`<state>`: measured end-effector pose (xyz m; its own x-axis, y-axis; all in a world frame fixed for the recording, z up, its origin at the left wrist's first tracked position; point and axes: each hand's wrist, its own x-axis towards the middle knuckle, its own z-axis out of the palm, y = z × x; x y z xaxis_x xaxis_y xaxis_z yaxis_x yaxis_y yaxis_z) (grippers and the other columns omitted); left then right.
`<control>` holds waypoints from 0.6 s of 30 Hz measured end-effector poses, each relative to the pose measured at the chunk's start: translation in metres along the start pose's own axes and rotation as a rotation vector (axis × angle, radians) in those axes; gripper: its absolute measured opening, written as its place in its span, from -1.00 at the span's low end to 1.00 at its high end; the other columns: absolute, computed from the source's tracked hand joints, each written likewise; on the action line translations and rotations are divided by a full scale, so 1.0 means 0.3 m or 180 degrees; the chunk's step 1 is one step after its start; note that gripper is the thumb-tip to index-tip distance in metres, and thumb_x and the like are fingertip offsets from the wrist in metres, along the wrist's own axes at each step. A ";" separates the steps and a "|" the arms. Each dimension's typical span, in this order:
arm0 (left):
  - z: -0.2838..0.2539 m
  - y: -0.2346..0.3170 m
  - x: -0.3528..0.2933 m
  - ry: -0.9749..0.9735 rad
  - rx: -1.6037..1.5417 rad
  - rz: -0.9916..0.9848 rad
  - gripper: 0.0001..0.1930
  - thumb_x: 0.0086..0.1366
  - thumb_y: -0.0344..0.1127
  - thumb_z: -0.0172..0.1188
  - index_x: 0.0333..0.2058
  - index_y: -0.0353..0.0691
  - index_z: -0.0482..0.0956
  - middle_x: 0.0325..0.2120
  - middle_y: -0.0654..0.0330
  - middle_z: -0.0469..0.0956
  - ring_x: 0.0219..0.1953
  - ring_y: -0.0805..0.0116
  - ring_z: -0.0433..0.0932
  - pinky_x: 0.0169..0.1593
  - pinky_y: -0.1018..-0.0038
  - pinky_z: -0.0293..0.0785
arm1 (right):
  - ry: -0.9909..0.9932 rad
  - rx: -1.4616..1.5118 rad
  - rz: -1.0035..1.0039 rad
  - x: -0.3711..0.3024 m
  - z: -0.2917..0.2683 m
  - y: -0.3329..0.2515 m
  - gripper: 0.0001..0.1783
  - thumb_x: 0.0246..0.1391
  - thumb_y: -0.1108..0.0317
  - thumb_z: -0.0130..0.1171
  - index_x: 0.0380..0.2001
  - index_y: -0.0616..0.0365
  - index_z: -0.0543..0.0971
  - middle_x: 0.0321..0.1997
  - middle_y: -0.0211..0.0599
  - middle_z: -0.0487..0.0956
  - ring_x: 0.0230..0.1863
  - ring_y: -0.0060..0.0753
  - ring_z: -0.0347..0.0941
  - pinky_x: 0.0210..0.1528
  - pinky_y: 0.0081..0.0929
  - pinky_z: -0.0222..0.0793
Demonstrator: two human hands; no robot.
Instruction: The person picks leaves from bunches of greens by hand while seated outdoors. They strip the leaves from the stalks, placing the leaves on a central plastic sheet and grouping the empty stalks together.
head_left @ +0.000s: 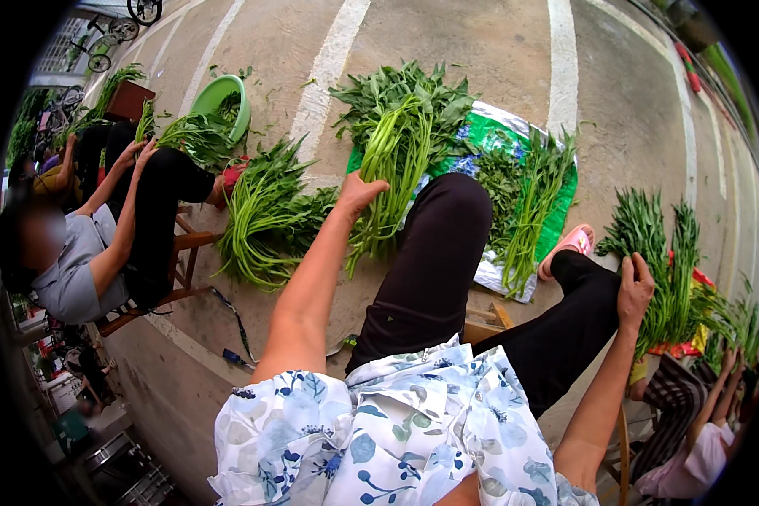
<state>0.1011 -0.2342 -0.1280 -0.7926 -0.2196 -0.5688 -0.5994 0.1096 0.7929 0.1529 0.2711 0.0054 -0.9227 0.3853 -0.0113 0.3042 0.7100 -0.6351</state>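
My left hand (363, 194) is closed around a bunch of long-stemmed leafy greens (394, 148), which look like water spinach. Its pale green stems hang down past my fist, and its leafy end lies toward a pile of leaves (409, 97) ahead. Beyond my right knee, my right hand (635, 291) has its fingers pinched together beside another stack of greens (649, 244). Whatever those fingers hold, if anything, is lost against the stems. Between my knees and the pile lies a green, white and blue plastic sheet (565, 198), bearing a further bundle of greens (531, 215).
At left, a person (76, 261) sits on a wooden chair (181, 257), handling greens beside a light green basin (240, 110). Loose greens (266, 215) lie near my left forearm. Another person (691, 455) works at far right. White lines (562, 67) cross the concrete.
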 end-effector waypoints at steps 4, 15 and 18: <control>0.056 -0.055 0.031 0.0112 0.0089 -0.0113 -0.62 -0.17 -0.31 0.23 -0.29 -0.31 0.53 -0.41 0.13 0.56 -0.38 0.31 0.53 -0.27 0.42 0.43 | 0.0062 0.0054 0.0068 -0.004 -0.005 0.020 -0.57 0.07 0.26 0.08 -0.08 0.39 0.44 -0.16 -0.12 0.53 -0.15 -0.38 0.45 -0.08 -0.54 0.30; 0.267 -0.129 0.070 0.1104 0.2572 -0.0231 -0.61 -0.15 -0.16 0.24 -0.30 -0.20 0.49 -0.32 -0.02 0.54 -0.20 0.03 0.50 -0.14 0.26 0.41 | -0.0070 0.0103 0.0138 -0.001 -0.009 0.010 -0.56 0.06 0.26 0.09 -0.08 0.41 0.43 -0.17 -0.15 0.53 -0.18 -0.43 0.45 -0.10 -0.56 0.30; 0.275 -0.134 0.070 0.1178 0.2782 -0.0004 -0.63 -0.15 -0.22 0.26 -0.34 -0.24 0.46 -0.36 -0.03 0.53 -0.24 0.05 0.51 -0.19 0.25 0.42 | -0.0079 0.0085 0.0145 -0.007 -0.013 0.013 -0.56 0.06 0.26 0.09 -0.08 0.40 0.43 -0.18 -0.16 0.53 -0.20 -0.44 0.44 -0.12 -0.57 0.31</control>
<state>0.0993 -0.1633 -0.1899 -0.7961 -0.4969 -0.3453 -0.5903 0.7632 0.2627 0.1569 0.2754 0.0060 -0.9138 0.4017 -0.0597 0.3399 0.6759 -0.6539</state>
